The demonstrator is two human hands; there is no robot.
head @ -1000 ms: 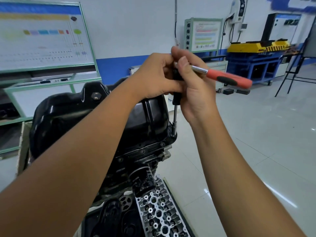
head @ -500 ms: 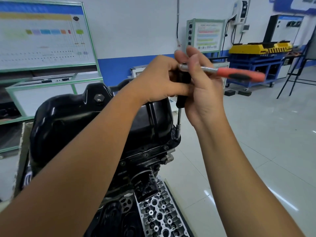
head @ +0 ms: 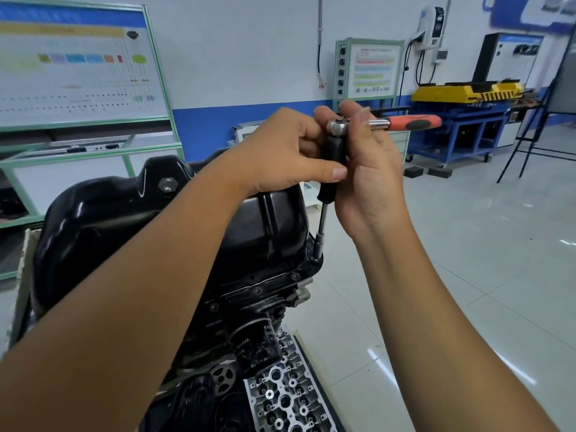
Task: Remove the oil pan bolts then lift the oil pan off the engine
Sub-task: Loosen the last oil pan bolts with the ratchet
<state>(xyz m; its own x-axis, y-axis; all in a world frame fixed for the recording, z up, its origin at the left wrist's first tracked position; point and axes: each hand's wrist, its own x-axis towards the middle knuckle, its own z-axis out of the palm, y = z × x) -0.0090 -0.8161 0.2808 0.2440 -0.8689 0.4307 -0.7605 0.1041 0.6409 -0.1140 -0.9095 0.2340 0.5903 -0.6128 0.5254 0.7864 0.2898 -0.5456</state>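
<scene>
The ratchet handle has swung from pointing down-right to nearly level, rightward.

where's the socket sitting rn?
Head view, centre: the socket is on a bolt at the oil pan flange's right corner, below the black extension handle both hands grip.

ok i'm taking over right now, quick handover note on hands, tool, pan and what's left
Left hand: grips the black extension handle under the ratchet head.
Right hand: curled round the ratchet by its head; the orange handle points right.
The socket sits on a bolt at the near right corner of the oil pan flange.
Done: cannot tell how many bolts are out. Several bolt heads show on the front flange.
Left: finish this bolt and the rest, then lift the pan.
</scene>
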